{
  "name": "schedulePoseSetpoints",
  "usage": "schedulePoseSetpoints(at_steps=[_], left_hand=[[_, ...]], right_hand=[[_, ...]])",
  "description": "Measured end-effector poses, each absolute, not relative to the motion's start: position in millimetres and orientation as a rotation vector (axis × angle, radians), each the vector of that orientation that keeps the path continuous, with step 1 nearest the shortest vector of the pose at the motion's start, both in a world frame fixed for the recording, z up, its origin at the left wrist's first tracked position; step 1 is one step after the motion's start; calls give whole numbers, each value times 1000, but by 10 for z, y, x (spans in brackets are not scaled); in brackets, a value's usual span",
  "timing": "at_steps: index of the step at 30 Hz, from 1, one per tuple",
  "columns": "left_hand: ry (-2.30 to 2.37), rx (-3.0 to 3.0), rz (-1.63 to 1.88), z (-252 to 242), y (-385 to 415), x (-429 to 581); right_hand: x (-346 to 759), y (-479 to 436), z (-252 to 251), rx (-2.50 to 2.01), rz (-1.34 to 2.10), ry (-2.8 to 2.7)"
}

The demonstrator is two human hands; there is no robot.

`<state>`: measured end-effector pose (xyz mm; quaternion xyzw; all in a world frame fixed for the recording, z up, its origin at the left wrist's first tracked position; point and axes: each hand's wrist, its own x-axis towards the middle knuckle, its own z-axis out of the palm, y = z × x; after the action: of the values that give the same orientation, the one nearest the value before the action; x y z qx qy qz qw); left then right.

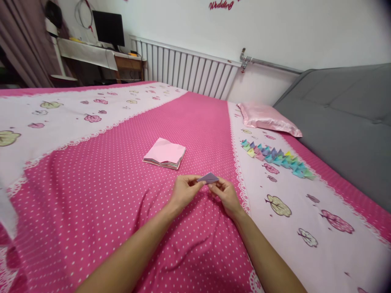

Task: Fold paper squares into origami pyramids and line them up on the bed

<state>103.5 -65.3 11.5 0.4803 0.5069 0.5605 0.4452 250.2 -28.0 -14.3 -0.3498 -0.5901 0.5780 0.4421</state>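
Note:
Between my two hands is a small piece of purple origami paper (209,178), folded into a triangle with its point away from me. My left hand (187,190) pinches its left corner between thumb and fingers. On the other side, my right hand (225,194) grips the right corner the same way. A stack of square paper sheets (165,151), pink on top, lies on the bed beyond my left hand. To the right, several small folded paper pieces (275,158) in blue, green, purple, pink and yellow stand in rows.
The bed has a pink dotted cover (122,195) with white printed bands. A pink pillow (269,118) lies at the right, by a grey padded headboard (342,106). Behind the bed are a white radiator (186,67) and a desk with a monitor (109,28).

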Motion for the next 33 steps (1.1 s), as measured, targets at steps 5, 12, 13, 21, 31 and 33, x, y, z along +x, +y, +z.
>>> schedulePoseSetpoints(at_steps=[5,12,13,21,31,33], left_hand=[[1248,1110,1346,142,-683,1041],[1275,1253,1392,61,-669,1064],[1243,1231,1404,58,-667,1073],[1177,1159,1452,105,-670,1079],[1163,984,1476,57,-678,1145],[1122,935,1480,39,-674,1165]], right_hand=[[2511,-283,-144,-846,1507,-1350],[2517,-268,-175,-834,1458,-1311],[2515,-267,-179,-825,1439,-1313],[2501,-270,-164,-841,1238,-1400],[2510,-306,-112,-839,1082,-1546],[2499,-309,-124,-870,1115,-1494]])
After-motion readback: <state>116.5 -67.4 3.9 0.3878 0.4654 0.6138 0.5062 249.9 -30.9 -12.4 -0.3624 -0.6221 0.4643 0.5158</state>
